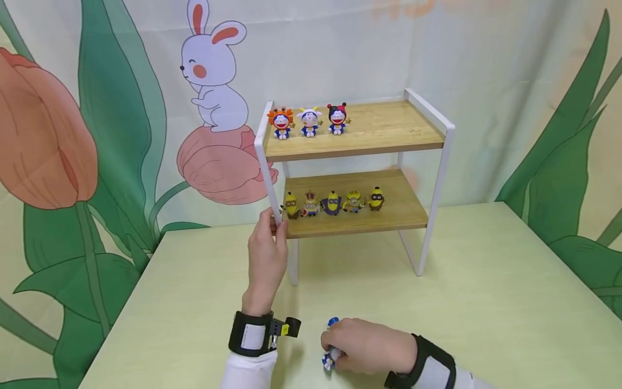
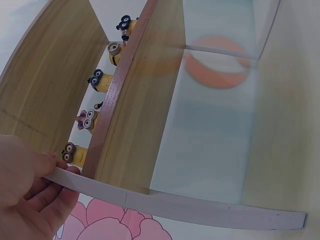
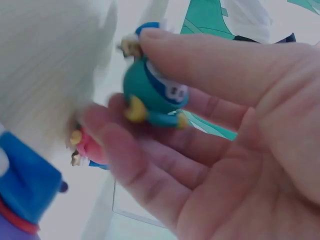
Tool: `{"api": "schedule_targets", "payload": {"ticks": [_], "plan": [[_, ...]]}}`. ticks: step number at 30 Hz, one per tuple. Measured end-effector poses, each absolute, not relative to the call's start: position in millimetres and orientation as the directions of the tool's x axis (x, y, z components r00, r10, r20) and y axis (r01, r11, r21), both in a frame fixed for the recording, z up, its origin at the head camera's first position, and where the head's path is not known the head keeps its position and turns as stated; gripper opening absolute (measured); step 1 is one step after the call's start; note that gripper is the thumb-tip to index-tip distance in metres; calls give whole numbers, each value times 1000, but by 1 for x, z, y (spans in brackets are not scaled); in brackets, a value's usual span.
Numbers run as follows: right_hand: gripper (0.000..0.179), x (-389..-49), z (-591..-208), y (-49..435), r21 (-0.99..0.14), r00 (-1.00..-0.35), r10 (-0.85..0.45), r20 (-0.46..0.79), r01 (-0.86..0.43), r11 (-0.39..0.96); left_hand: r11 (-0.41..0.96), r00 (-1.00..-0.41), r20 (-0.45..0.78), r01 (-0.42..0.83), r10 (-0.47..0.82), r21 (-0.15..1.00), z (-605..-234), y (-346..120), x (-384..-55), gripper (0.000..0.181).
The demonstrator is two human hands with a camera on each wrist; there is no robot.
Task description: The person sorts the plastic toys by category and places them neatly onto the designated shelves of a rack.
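My left hand (image 1: pixel 268 254) grips the white side frame (image 2: pixel 200 205) of a small two-tier shelf at its left, beside the lower board. My right hand (image 1: pixel 371 346) is low over the table at the front, pinching a Doraemon figurine with a teal hood (image 3: pixel 150 87) between thumb and fingers. Part of a pink-hooded figurine (image 3: pixel 90 147) shows behind those fingers, and a blue and purple one (image 3: pixel 25 180) at the left edge of the right wrist view. In the head view, a blue piece (image 1: pixel 333 321) peeks out beyond the right hand.
Three Doraemon figurines (image 1: pixel 309 123) stand on the left of the upper wooden board (image 1: pixel 384 124). Several Minion figurines (image 1: pixel 332 203) form a row along the lower board (image 1: pixel 403 216). The shelf stands on a pale table (image 1: pixel 510 281), before a printed cloth (image 1: pixel 340 48).
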State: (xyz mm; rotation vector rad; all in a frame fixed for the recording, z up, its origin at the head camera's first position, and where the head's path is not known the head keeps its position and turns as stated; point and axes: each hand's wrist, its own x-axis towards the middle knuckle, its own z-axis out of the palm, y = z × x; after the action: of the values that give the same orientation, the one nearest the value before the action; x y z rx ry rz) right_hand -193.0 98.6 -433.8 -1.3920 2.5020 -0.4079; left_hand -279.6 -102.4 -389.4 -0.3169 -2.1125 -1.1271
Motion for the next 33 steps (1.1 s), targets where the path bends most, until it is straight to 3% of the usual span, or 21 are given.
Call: {"api": "schedule_targets", "payload": {"ticks": [10, 21, 33], "plan": [[18, -201, -419, 107, -367, -541, -840, 30, -788, 494, 593, -727, 677, 498, -113, 633, -390, -103, -279, 23], [18, -207, -405, 115, -441, -591, -806, 37, -733, 517, 594, -732, 672, 491, -116, 637, -389, -103, -279, 22], [21, -210, -399, 119, -442, -638, -767, 72, -710, 549, 593, -731, 673, 492, -116, 637, -389, -102, -279, 22]]}}
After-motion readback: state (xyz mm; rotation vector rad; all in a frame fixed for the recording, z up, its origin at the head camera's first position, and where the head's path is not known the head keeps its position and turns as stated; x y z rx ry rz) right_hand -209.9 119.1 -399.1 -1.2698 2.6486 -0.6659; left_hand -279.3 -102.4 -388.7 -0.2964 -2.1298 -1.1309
